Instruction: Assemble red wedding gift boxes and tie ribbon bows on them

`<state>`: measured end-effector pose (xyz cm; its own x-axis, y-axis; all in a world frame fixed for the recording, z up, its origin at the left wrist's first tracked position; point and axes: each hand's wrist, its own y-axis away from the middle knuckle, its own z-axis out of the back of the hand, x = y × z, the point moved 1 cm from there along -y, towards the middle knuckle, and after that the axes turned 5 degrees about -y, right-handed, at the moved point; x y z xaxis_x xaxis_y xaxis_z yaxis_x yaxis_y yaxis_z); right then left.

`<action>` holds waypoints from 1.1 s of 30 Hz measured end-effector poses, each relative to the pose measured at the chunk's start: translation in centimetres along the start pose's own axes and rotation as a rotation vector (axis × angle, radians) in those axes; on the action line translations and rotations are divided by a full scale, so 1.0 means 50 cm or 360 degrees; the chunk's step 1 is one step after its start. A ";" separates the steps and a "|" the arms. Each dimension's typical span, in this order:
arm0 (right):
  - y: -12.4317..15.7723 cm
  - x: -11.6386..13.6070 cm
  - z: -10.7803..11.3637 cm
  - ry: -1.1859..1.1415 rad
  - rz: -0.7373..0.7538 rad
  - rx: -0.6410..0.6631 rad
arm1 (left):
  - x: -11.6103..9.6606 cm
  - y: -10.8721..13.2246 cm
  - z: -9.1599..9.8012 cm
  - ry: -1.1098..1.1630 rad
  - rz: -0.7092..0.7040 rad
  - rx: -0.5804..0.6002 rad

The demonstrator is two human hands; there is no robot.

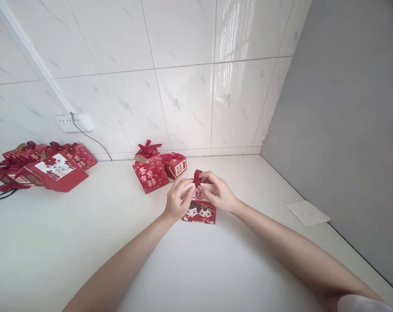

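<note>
A small red and white gift box [199, 212], printed with two cartoon figures and a red character, stands on the white table in front of me. A dark red ribbon [197, 177] loops up from its top. My left hand [179, 198] is closed on the box's upper left edge, thumb toward me. On the other side, my right hand [220, 193] pinches the ribbon at the top, its fingers curled over the box's upper right edge. Both hands partly cover the top of the box.
Behind my left hand stand a patterned red gift bag [150, 174] and a red box with a bow [175, 165]. Several red boxes [64, 175] cluster at the far left, below a wall socket [73, 123]. White paper [307, 212] lies by the grey panel [342, 130] at right.
</note>
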<state>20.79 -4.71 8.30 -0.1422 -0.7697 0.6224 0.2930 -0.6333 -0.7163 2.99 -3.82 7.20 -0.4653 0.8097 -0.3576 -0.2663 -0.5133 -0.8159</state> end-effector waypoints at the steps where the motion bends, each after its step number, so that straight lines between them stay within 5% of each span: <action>1: 0.008 -0.006 -0.009 0.0023 0.0003 -0.0113 | 0.001 0.004 -0.002 -0.0024 0.0000 -0.0016; 8: 0.042 -0.029 -0.045 0.0087 -0.0034 -0.0431 | 0.008 0.024 -0.017 -0.0059 0.0009 -0.0111; 19: 0.047 -0.041 -0.044 0.0166 -0.0103 -0.0300 | 0.004 -0.021 0.004 0.0522 0.0648 0.0122; 24: 0.055 -0.050 -0.052 0.0306 0.0154 -0.0332 | 0.008 -0.016 -0.004 0.0557 0.0693 0.0111; 33: 0.058 -0.052 -0.054 0.0271 0.0165 -0.0280 | 0.006 -0.010 -0.013 0.0549 0.0754 0.0082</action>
<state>19.44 -4.75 3.75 -0.2812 -0.8243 0.4913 0.1473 -0.5430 -0.8267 3.52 -3.13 7.21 -0.2444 0.5299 -0.8120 -0.1412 -0.8480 -0.5109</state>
